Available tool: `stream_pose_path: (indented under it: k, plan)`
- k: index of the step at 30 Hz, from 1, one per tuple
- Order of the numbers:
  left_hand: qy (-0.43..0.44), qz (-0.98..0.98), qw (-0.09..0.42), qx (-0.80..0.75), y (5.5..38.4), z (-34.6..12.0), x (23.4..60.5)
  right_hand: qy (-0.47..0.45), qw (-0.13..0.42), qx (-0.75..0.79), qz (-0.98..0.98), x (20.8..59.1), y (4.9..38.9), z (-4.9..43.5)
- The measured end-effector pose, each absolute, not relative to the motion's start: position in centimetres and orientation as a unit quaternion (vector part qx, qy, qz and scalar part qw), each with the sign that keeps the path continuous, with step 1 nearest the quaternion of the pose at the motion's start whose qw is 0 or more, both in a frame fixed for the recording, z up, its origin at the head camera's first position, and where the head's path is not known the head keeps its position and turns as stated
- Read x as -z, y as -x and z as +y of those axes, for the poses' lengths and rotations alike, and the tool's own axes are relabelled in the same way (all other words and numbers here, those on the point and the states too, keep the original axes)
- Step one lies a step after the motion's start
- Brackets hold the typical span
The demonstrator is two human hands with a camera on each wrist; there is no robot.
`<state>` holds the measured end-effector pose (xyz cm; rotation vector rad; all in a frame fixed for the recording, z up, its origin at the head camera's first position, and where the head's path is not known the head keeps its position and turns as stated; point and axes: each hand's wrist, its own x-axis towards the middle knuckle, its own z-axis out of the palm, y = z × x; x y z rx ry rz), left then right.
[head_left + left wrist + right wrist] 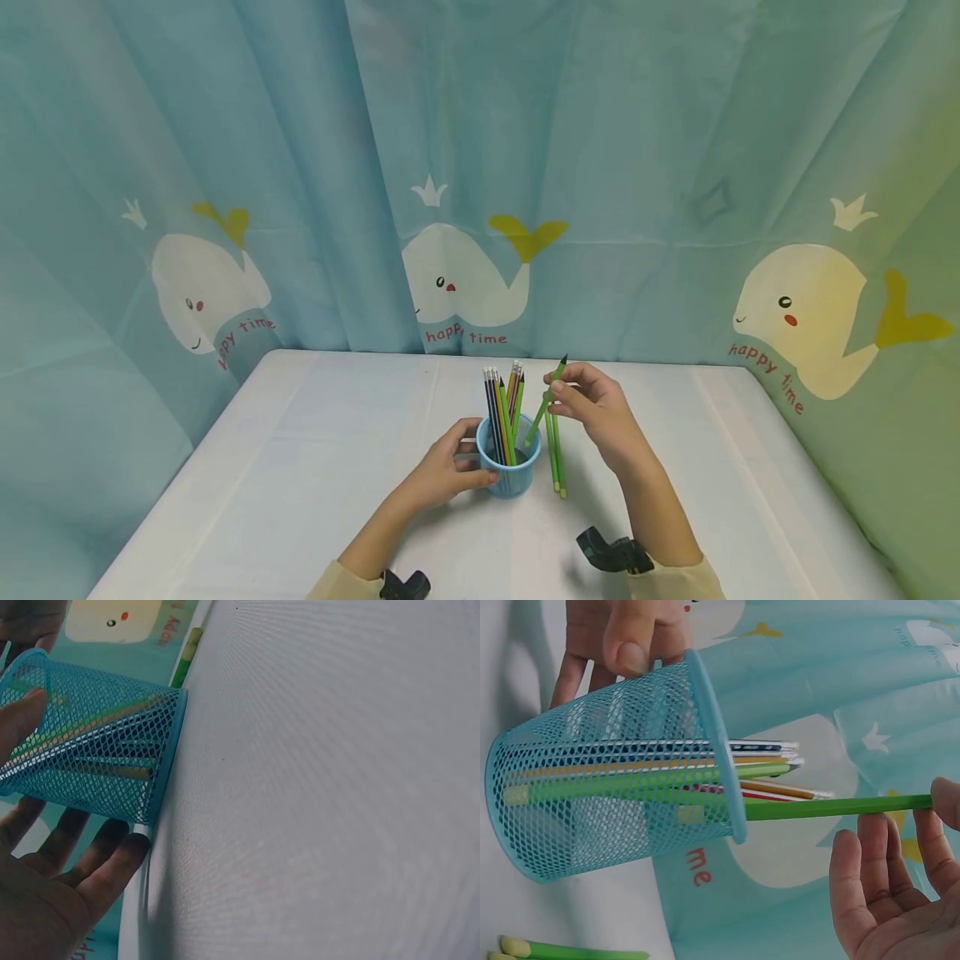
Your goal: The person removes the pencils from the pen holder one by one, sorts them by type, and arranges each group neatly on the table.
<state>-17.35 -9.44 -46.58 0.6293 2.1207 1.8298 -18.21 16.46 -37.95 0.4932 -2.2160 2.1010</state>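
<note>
My left hand (441, 475) holds a light blue mesh pencil cup (512, 483), thumb on the near side and fingers on the far side. Upright on the white table, the cup contains several pencils (493, 417), some dark striped and some green. Between thumb and fingertips, my right hand (606, 415) pinches a green pencil (541, 408) by its upper part. In the right wrist view, the lower end of this green pencil (832, 807) is inside the cup, tilted against the rim. Two more green pencils (558, 462) lie on the table right of the cup.
The white table (337, 467) extends around both hands. Behind it hangs a blue-green curtain (637, 167) printed with whales. Each wrist wears a black device, such as the right wrist's camera mount (615, 553).
</note>
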Motion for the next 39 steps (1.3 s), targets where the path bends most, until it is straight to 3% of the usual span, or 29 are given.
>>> stream_pose_path:
  k: [20, 39]
  plan:
    - [-0.218, 0.735, 0.134, -0.628, 17.4, -9.5, 46.7, -0.140, 0.048, -0.739, -0.657, 36.7, 17.4, 17.0]
    - [-0.213, 0.738, 0.134, -0.627, 17.4, -9.5, 46.7, -0.090, 0.033, -0.761, -0.642, 37.4, 18.3, 18.1]
